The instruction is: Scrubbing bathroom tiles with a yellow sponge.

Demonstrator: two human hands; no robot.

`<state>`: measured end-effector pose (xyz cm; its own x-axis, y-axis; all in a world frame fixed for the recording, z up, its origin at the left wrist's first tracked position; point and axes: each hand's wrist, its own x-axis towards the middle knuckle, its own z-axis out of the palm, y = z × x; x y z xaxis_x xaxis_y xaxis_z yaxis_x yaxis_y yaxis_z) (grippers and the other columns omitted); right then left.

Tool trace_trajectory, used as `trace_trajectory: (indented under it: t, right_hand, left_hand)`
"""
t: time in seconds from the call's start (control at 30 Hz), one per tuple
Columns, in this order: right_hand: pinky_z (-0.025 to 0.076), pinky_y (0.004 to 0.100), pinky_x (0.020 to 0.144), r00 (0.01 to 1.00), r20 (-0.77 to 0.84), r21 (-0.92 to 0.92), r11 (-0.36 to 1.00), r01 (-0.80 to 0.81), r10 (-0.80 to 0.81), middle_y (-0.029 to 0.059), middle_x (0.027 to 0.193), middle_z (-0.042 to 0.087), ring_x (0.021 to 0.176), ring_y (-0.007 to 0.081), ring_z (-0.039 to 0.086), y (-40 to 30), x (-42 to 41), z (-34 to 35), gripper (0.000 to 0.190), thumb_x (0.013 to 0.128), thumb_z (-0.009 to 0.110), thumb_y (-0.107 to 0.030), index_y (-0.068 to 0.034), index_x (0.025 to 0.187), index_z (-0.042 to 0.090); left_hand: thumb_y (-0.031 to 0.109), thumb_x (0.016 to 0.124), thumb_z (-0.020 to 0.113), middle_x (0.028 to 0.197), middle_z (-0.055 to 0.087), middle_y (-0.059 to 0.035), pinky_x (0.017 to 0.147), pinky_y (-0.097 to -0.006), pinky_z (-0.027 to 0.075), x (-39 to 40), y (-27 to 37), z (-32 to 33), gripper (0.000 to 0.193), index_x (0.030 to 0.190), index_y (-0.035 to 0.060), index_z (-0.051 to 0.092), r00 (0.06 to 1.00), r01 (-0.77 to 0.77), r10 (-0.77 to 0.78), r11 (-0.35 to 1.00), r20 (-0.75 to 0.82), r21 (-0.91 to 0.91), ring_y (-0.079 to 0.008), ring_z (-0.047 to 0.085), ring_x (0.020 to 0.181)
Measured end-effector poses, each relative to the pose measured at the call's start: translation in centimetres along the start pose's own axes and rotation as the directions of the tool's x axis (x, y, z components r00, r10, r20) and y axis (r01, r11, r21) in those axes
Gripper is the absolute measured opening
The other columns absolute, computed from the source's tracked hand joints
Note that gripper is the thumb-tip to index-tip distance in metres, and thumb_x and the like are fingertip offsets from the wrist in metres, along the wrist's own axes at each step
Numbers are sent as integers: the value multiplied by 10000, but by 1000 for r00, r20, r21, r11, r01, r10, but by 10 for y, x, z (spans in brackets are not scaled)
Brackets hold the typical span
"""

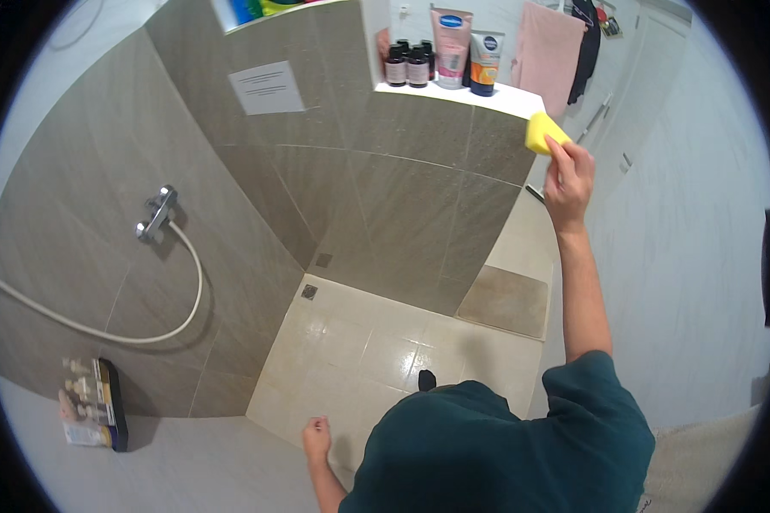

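My right hand is raised and grips a yellow sponge between thumb and fingers. The sponge is at the right end of a white ledge on top of a tiled half wall; whether it touches the edge is unclear. On the ledge stand several dark bottles, a pink Vaseline tube and a Nivea tube. Low in front of me, my left hand hangs over the pale floor, its fingers curled and nothing visible in it.
A chrome shower mixer with a white hose is on the left wall. Lower left, a black rack holds toiletries. A floor drain lies in the corner. Behind the half wall hang a pink towel and a dark cloth.
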<state>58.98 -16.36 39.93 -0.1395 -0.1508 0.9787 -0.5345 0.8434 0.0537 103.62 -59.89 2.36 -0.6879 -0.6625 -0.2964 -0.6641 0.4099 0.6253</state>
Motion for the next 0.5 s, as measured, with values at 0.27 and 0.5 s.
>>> trace_trajectory:
  t: [0.27,0.5]
  right_hand:
    - [459,354,766,964,163,22,978,207,-208,67,926,580,871,250,581,25,-10,89,327,706,638,13,-44,1026,670]
    - [461,375,748,970,239,83,996,22,-42,118,920,571,879,284,599,30,-67,115,278,661,610,28,12,939,608]
  left_hand:
    - [283,918,546,731,659,-111,533,-314,495,15,8,117,330,851,-32,616,888,350,-279,926,366,-142,-184,632,584]
    - [303,946,530,792,667,-101,519,-304,469,66,41,129,295,916,14,579,847,479,-366,840,385,-254,-178,645,628]
